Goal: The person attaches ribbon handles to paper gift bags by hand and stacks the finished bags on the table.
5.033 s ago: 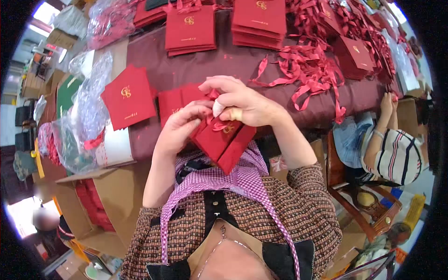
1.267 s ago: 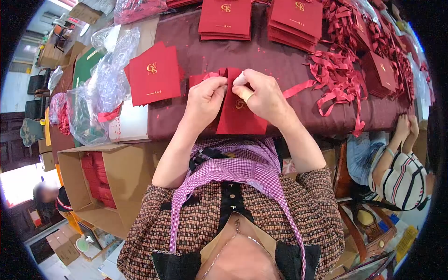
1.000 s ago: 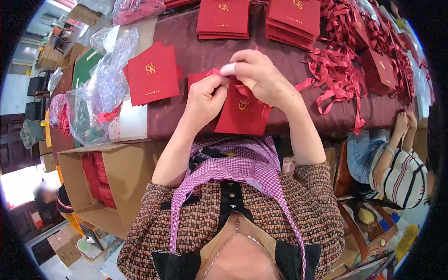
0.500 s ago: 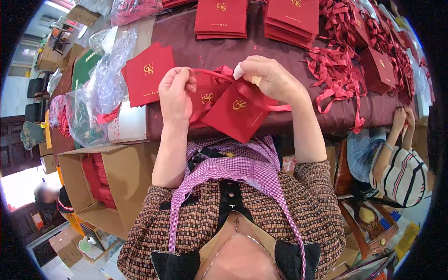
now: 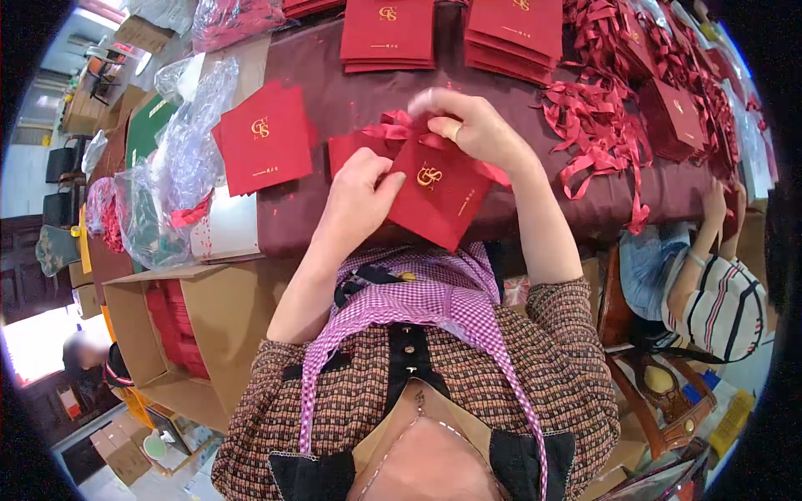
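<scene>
A flat red gift bag with gold lettering hangs tilted at the table's front edge. My left hand is closed at its left side, thumb and fingers pinching the edge. Red ribbon lies in loops along the bag's top. Over that top edge is my right hand, with a ring on one finger; its fingertips are smeared by motion, so their grip is unclear. Another red bag lies partly hidden behind my left hand. To the left rests a small fanned stack of red bags.
Stacks of red bags stand at the back. At right are a heap of ribbons and ribboned bags. Clear plastic wrap lies left, above an open carton. A person in a striped top sits at right.
My left hand has left the ribbon end and come down right onto the bag's edge. My right hand's fingers have lifted slightly, and the bag has shifted a little to the right.
</scene>
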A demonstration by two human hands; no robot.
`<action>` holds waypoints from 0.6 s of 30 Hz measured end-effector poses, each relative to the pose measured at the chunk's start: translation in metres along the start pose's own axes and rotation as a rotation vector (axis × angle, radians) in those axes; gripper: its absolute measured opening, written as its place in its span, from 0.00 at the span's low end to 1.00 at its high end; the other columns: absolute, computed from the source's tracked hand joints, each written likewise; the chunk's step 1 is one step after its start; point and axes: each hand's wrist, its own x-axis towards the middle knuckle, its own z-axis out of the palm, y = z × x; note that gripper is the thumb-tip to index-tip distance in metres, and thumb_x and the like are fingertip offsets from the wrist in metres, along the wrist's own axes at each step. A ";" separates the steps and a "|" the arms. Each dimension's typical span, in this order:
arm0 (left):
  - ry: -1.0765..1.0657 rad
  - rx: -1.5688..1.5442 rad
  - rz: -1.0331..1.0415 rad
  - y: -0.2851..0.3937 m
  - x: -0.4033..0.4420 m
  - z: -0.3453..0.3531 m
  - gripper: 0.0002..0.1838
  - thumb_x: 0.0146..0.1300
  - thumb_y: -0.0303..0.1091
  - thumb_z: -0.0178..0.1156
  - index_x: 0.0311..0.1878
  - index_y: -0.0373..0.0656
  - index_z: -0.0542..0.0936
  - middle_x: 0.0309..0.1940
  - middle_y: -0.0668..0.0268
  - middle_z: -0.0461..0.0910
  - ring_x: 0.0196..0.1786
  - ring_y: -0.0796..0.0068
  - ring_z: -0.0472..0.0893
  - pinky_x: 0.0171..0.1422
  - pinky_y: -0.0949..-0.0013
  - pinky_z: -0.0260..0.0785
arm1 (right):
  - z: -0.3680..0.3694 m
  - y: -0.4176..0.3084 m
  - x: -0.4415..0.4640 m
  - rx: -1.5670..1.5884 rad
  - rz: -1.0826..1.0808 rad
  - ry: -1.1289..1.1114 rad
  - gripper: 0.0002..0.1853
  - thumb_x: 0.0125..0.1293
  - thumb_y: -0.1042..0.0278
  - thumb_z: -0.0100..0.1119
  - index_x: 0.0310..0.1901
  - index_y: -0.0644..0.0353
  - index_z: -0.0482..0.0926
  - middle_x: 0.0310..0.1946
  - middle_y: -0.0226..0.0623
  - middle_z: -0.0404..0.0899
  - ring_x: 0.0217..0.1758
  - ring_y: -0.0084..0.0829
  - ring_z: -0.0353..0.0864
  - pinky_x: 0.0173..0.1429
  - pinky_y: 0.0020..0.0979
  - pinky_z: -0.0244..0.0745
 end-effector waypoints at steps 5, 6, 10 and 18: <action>0.047 -0.061 -0.161 -0.012 0.005 -0.004 0.09 0.59 0.29 0.64 0.35 0.32 0.80 0.27 0.55 0.78 0.31 0.63 0.80 0.35 0.66 0.70 | -0.032 0.015 -0.031 -0.064 0.070 0.212 0.14 0.66 0.74 0.60 0.53 0.63 0.77 0.44 0.30 0.81 0.45 0.22 0.78 0.52 0.27 0.75; 0.062 -0.081 -0.143 -0.018 0.006 -0.005 0.09 0.59 0.30 0.64 0.36 0.32 0.80 0.25 0.55 0.79 0.27 0.70 0.79 0.33 0.68 0.69 | -0.041 0.012 -0.043 -0.139 0.081 0.204 0.13 0.64 0.72 0.63 0.49 0.64 0.79 0.41 0.31 0.82 0.46 0.24 0.79 0.52 0.28 0.75; 0.041 -0.169 -0.265 -0.025 0.008 -0.006 0.09 0.60 0.31 0.64 0.37 0.32 0.82 0.19 0.62 0.77 0.25 0.84 0.73 0.31 0.72 0.67 | -0.044 0.016 -0.087 -0.359 0.175 0.202 0.15 0.57 0.66 0.69 0.43 0.64 0.80 0.36 0.39 0.79 0.41 0.34 0.80 0.48 0.32 0.73; 0.049 -0.249 -0.290 -0.034 0.011 -0.002 0.10 0.60 0.32 0.64 0.36 0.32 0.82 0.18 0.64 0.76 0.25 0.84 0.73 0.30 0.72 0.66 | -0.032 0.028 -0.106 -0.362 0.077 0.388 0.08 0.60 0.72 0.64 0.40 0.61 0.78 0.30 0.35 0.80 0.35 0.35 0.79 0.42 0.34 0.73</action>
